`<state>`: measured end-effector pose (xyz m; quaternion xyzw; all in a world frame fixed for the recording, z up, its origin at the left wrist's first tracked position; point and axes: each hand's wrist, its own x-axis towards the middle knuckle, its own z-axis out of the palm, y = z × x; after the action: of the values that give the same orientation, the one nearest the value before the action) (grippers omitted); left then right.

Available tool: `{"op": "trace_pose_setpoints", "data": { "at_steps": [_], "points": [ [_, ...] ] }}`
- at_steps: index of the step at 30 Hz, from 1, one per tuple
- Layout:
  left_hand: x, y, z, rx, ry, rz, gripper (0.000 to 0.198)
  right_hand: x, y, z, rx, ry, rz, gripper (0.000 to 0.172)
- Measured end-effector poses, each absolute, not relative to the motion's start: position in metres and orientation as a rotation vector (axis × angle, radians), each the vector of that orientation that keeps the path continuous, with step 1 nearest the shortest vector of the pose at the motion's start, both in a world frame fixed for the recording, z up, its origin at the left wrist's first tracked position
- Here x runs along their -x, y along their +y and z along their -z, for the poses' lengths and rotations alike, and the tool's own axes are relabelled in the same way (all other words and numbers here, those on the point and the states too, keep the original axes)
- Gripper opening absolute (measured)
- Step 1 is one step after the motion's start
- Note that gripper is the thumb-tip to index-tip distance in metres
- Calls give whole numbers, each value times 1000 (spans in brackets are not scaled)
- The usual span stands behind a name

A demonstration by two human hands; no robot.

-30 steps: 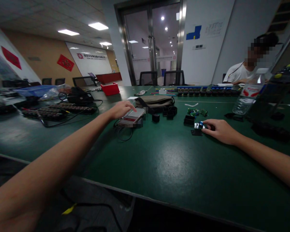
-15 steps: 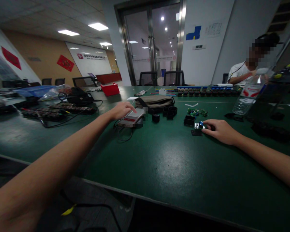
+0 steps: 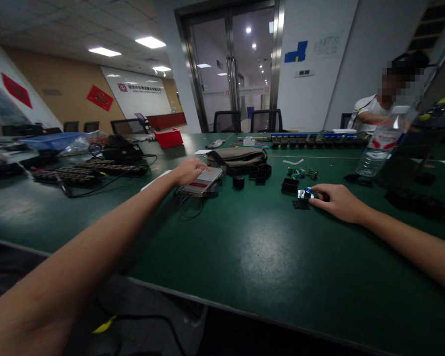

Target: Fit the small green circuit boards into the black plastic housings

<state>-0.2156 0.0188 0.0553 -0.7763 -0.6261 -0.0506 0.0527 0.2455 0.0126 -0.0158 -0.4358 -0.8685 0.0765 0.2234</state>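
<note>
Though small, component (image 3: 304,194) in right hand (image 3: 335,201)

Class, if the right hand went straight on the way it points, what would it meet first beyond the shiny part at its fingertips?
Probably the small black box, just past the shiny part, though depth is hard to judge from one view.

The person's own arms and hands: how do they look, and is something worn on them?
The left forearm and right forearm are bare, with no sleeve in view. The left hand and right hand wear no glove. No watch or bracelet shows; a thin ring cannot be ruled out.
</note>
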Motion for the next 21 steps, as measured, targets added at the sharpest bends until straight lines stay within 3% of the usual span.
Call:
{"op": "trace_pose_setpoints", "data": {
  "at_steps": [12,21],
  "points": [
    [223,11,-64,2428,-1890,401,49,-246,13,17,1197,-2396,-196,37],
    [216,11,-57,2436,-1864,261,50,-246,13,16,1210,-2403,-215,40]
  ]
}}
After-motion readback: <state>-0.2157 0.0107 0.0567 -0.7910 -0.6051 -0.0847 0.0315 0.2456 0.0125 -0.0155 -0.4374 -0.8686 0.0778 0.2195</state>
